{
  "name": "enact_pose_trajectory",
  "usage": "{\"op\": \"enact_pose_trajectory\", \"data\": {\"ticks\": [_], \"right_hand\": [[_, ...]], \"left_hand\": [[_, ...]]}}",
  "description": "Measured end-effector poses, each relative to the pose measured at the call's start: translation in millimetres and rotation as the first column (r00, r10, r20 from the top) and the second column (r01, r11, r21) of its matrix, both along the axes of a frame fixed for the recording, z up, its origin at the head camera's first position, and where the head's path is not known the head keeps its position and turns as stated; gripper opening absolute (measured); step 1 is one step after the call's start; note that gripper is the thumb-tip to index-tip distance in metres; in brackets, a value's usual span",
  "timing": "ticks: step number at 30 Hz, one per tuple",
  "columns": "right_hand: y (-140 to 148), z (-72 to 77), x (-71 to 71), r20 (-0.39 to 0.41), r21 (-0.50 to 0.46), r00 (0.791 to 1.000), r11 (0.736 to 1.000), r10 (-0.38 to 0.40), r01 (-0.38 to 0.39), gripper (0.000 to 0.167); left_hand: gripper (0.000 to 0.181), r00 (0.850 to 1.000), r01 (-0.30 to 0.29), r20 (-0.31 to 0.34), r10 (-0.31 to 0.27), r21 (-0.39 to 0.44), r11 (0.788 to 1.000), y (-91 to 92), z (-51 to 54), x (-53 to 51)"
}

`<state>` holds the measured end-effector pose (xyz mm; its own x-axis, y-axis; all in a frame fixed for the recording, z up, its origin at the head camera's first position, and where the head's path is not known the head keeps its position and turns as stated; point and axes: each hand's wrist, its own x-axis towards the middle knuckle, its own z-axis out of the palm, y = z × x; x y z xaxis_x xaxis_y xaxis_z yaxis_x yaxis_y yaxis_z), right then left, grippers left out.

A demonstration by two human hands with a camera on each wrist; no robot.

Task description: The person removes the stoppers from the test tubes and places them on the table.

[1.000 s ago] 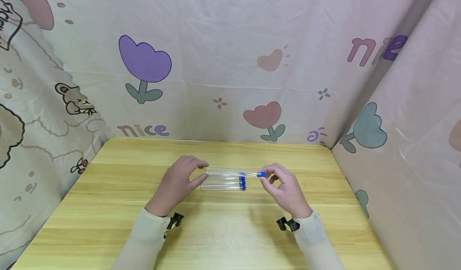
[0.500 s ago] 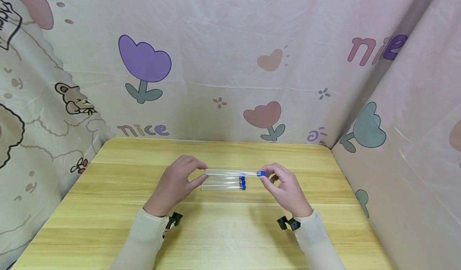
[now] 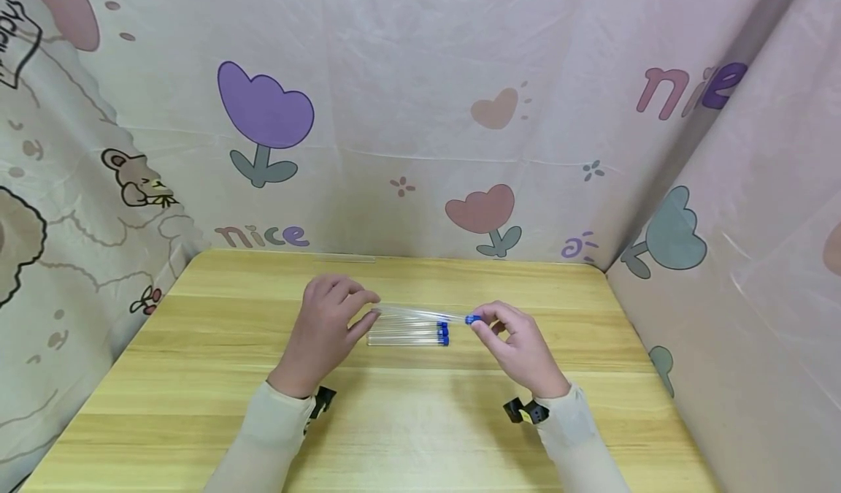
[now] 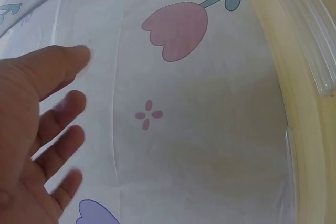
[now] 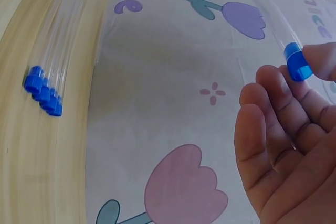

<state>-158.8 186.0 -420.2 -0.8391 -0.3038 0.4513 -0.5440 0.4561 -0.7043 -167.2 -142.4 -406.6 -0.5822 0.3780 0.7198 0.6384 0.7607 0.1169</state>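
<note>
A clear test tube [image 3: 420,313] with a blue cap [image 5: 297,62] hangs over the table, its left end slightly higher than its cap end. My right hand [image 3: 524,343] pinches the cap between thumb and index finger. At the other end, my left hand [image 3: 322,332] holds the tube between thumb and index fingertips. In the left wrist view, the thumb of my left hand [image 4: 31,108] hides the contact, and the other fingers spread loosely below. Just nearer to me lie several capped test tubes [image 3: 407,342], side by side, caps [image 5: 43,92] pointing right.
One clear tube-like piece [image 3: 344,260] lies along the back edge of the wooden table [image 3: 420,420]; I see no cap on it. Printed curtains [image 3: 368,113] stand behind the table and to both sides.
My left hand has shifted slightly up and away, so the tube's left end rises and the tube tilts. The capped end has moved slightly left; the tubes on the table stay put.
</note>
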Motion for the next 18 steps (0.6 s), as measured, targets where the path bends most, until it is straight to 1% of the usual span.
{"op": "enact_pose_trajectory", "data": {"ticks": [6, 12, 18], "right_hand": [[-0.4, 0.7, 0.9, -0.005, -0.024, 1.000, 1.000, -0.015, 0.015, 0.007], [-3.1, 2.6, 2.2, 0.039, -0.041, 0.999, 0.999, 0.000, 0.002, 0.011], [-3.2, 2.6, 2.6, 0.071, -0.074, 0.997, 0.997, -0.011, 0.016, 0.015]], "left_hand": [[0.021, 1.000, 0.010, -0.019, -0.010, 0.035, 0.999, 1.8, 2.4, 1.8], [0.020, 0.999, 0.012, -0.043, -0.010, 0.043, 0.999, 1.2, 3.2, 0.7], [0.021, 0.997, 0.066, -0.047, -0.063, 0.053, 0.996, 1.0, 4.8, 1.5]]}}
